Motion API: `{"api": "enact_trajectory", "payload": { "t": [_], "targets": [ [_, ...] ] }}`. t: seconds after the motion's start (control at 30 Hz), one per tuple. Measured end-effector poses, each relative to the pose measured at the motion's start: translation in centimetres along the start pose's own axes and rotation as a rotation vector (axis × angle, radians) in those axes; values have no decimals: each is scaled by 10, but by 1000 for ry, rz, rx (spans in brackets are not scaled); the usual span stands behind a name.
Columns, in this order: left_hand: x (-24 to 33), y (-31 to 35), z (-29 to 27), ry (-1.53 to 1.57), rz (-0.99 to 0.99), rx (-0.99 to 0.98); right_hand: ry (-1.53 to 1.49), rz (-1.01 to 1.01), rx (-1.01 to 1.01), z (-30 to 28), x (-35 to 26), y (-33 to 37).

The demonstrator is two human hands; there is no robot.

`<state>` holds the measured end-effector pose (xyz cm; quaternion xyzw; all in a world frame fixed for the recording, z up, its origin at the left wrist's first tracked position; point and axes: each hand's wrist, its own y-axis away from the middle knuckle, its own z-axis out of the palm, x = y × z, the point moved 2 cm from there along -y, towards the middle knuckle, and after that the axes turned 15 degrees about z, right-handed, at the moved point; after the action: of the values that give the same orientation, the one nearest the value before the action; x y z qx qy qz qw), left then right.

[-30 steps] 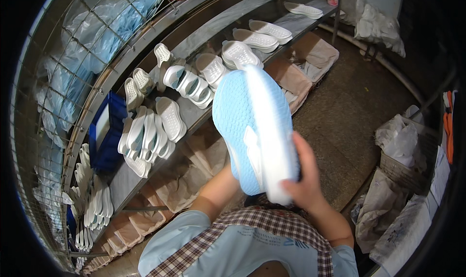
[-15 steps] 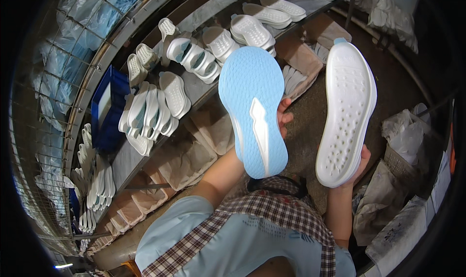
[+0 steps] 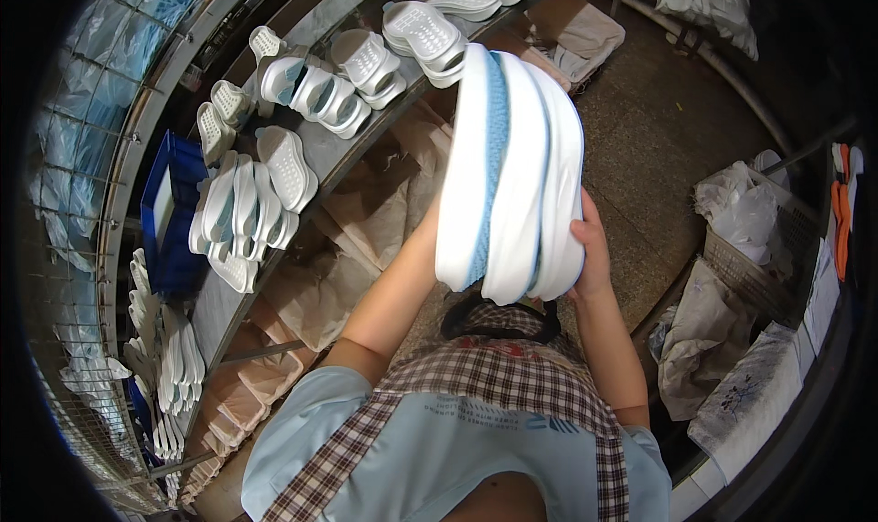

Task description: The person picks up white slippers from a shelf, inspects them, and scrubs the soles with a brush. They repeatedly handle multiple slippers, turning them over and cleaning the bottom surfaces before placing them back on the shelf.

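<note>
Holding several white-and-blue soles (image 3: pixel 517 170) as one stack, side edges turned up to the camera, in front of the apron (image 3: pixel 498 367) and above the floor (image 3: pixel 658 156). Pinching the right side of this stack with the right hand (image 3: pixel 593 248), thumb in front, other fingers reaching behind. Cannot tell the state of the left fingers: hidden behind the stack, with only the left forearm (image 3: pixel 393 284) left to see.

Would worry first about the middle of the stack. Supported, as far as can be judged, mainly by squeeze from the sides, so could slip down to the floor in case of weak or uneven pressure. Could also fan apart at the far end, because of gripping nearer to the body. By swinging too far left, could knock the bench soles (image 3: pixel 425 33) and push some over the edge of the bench (image 3: pixel 212 314), perhaps onto the cloth (image 3: pixel 334 271) below.

Cannot count the held soles surely, with white edges and blue layers running close together. Cannot judge the gap to the nearest bench soles, overlapping in this view. Note also the far end of the bench, cut off at the top, and the wire mesh (image 3: pixel 87 357), bent and dim toward the rim. Cannot make out well the pale content of the blue bin (image 3: pixel 187 207).
</note>
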<state>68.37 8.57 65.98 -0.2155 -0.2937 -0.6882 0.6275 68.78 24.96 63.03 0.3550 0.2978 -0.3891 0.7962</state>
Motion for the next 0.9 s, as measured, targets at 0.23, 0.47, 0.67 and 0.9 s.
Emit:
{"api": "enact_trajectory", "payload": {
  "t": [0.23,0.47,0.67,0.9],
  "targets": [
    [-2,-4,-6,629,-62,-305,-649,230,-205,-20,26,-15],
    [9,0,-16,696,-44,-395,-767,107,-481,-24,25,-5],
    [17,5,-8,480,5,-325,-767,144,-515,-28,24,-1],
    [15,6,-12,573,5,-385,-796,113,-610,-22,23,-1]
  ]
}}
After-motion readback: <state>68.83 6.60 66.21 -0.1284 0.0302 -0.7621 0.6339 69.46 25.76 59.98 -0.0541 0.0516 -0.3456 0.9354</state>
